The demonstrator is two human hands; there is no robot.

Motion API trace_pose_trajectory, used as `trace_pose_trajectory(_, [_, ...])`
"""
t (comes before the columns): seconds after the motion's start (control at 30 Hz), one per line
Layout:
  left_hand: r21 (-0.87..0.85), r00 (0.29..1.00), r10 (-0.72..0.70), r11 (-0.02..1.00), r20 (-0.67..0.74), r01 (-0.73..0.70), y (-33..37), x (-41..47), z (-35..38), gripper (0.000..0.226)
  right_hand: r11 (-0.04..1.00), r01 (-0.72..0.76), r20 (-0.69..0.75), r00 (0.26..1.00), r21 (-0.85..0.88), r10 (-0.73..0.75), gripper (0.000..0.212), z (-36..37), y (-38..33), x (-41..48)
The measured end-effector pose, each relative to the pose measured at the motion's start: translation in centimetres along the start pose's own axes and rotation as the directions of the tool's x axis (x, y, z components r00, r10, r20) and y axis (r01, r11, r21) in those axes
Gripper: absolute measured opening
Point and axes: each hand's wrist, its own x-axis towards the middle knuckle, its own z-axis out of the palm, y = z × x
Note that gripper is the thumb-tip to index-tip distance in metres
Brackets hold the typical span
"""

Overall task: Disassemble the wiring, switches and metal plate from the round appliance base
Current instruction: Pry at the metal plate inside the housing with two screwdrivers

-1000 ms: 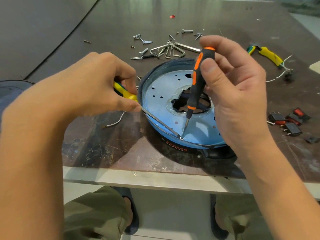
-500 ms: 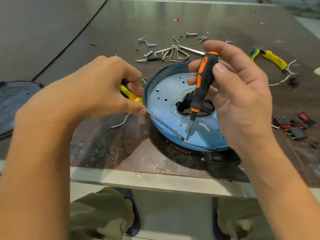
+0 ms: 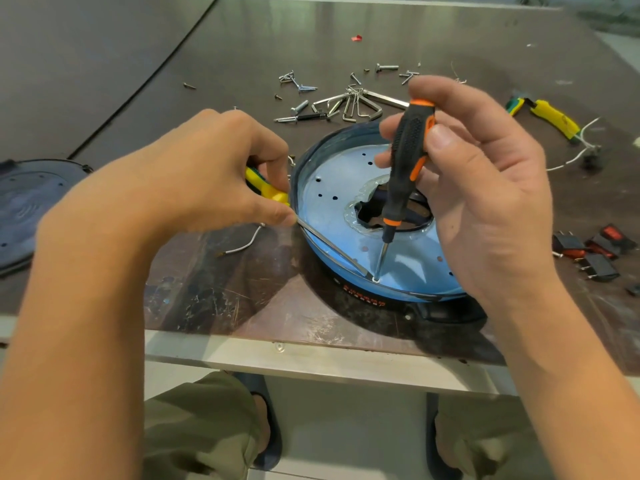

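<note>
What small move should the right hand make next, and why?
Probably twist the screwdriver in the right hand to loosen what looks like a screw: its tip stands on it at the front edge of the plate, with the yellow tool beside it.

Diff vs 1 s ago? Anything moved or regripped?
The right hand twisted the orange-and-black screwdriver: the orange stripe went from the handle's left side to its right, and fingertips now show left of the handle. Its tip stays at the same hole near the front edge of the metal plate. The left hand keeps gripping the yellow screwdriver, shaft across the rim of the base. Nothing let go.
</note>
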Motion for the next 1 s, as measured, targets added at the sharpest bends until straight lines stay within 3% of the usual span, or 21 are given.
trace_pose_trajectory(0.13, [0.001, 1.000, 0.001, 1.000, 0.006, -0.001, -0.01, 0.02, -0.04, 0.025, 0.993, 0.073, -0.016, 0.997, -0.096, -0.075, 0.028, 0.25, 0.15, 0.10])
trace_pose_trajectory(0.33, [0.001, 1.000, -0.011, 1.000, 0.013, 0.011, 0.01, 0.05, -0.01, 0.026, 0.996, -0.035, -0.056, 0.998, 0.088, 0.040, 0.029, -0.17, -0.31, -0.11])
trace_pose_trajectory(0.47, [0.001, 1.000, -0.006, 1.000, 0.015, 0.006, 0.04, 0.02, -0.04, 0.026, 1.000, 0.025, -0.044, 0.999, 0.000, -0.025, 0.015, 0.47, -0.54, -0.09])
trace_pose_trajectory(0.53, [0.004, 1.000, -0.002, 1.000, 0.014, 0.002, 0.01, 0.02, -0.04, 0.026, 0.997, 0.058, -0.054, 0.997, -0.051, -0.061, 0.018, 0.36, -0.44, -0.01])
trace_pose_trajectory(0.73, [0.003, 1.000, -0.005, 1.000, 0.012, 0.005, 0.01, 0.07, -0.01, 0.026, 0.998, -0.006, -0.087, 0.996, 0.056, 0.011, 0.025, 0.12, -0.46, -0.13])
trace_pose_trajectory(0.9, [-0.007, 1.000, -0.004, 1.000, 0.012, 0.004, 0.01, -0.06, -0.02, 0.027, 0.996, 0.057, -0.081, 0.995, -0.071, -0.063, 0.020, 0.23, -0.31, 0.08])
trace_pose_trajectory(1.0, [-0.005, 1.000, -0.008, 1.000, 0.012, 0.008, 0.04, -0.05, -0.02, 0.028, 1.000, 0.026, -0.081, 0.996, 0.004, -0.026, 0.023, -0.02, -0.25, -0.01])
